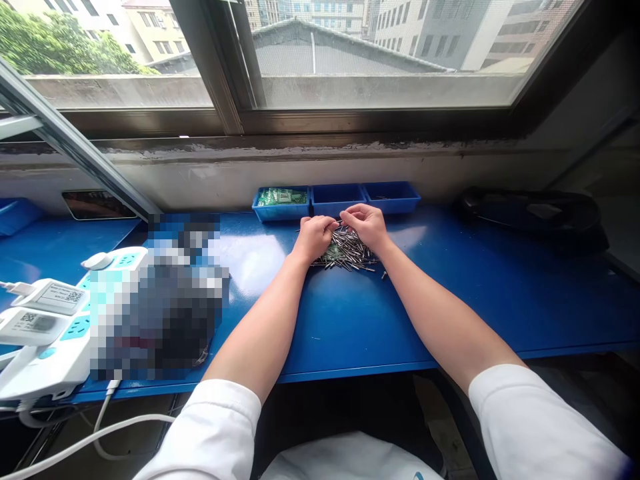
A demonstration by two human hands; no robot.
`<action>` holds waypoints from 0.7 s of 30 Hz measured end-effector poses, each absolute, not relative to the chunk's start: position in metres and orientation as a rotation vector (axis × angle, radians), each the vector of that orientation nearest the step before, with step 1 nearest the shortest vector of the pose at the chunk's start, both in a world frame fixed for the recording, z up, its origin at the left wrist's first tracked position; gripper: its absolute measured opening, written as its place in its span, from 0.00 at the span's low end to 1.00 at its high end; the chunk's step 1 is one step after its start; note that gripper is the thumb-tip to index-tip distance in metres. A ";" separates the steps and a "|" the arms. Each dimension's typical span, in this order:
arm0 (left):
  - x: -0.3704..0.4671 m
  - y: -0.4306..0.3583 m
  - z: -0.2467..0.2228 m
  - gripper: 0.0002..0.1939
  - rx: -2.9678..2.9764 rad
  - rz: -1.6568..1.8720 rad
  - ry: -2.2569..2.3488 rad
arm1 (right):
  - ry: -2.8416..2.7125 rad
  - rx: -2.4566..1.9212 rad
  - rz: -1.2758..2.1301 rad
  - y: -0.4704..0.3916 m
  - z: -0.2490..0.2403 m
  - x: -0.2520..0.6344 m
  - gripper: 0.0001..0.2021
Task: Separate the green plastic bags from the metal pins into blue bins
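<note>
Over a heap of thin metal pieces (356,251), both hands work close together with pinched fingers. My left hand (315,237) is closed at the heap's upper left, thumb and fingertips pressed together. On the other side my right hand (367,225) is closed too, its fingertips a short way from the left ones. A small thin metal piece (339,221) shows between the two sets of fingertips; its exact kind is too small to tell. Some greenish pieces (333,253) lie among the metal ones. My fingers and wrists hide parts of the heap.
Behind the hands, a blue bin with green packets (283,196) adjoins a middle bin (338,193) and a right bin (393,196). A loose metal piece (384,275) lies right of the heap. A power strip (65,333) stands left; a black bag (535,217) lies right.
</note>
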State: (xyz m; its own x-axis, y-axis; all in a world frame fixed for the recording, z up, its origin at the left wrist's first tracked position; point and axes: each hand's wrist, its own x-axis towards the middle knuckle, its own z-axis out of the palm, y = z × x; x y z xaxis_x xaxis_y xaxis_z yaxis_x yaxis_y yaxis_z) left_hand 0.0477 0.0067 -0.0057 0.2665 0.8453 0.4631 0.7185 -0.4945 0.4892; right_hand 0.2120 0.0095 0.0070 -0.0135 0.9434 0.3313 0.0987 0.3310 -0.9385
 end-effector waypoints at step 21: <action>0.043 0.012 -0.007 0.12 2.143 1.063 1.789 | -1.604 -1.692 -0.053 0.027 -0.001 0.252 0.30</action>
State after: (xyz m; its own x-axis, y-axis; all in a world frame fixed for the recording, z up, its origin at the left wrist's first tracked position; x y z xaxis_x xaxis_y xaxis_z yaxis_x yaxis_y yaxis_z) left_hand 0.0431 0.0115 -0.0069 0.0353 0.9090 0.4154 0.7996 -0.2750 0.5338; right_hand 0.2522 0.0272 -0.0008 0.1995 0.8269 0.5258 0.8595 0.1100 -0.4991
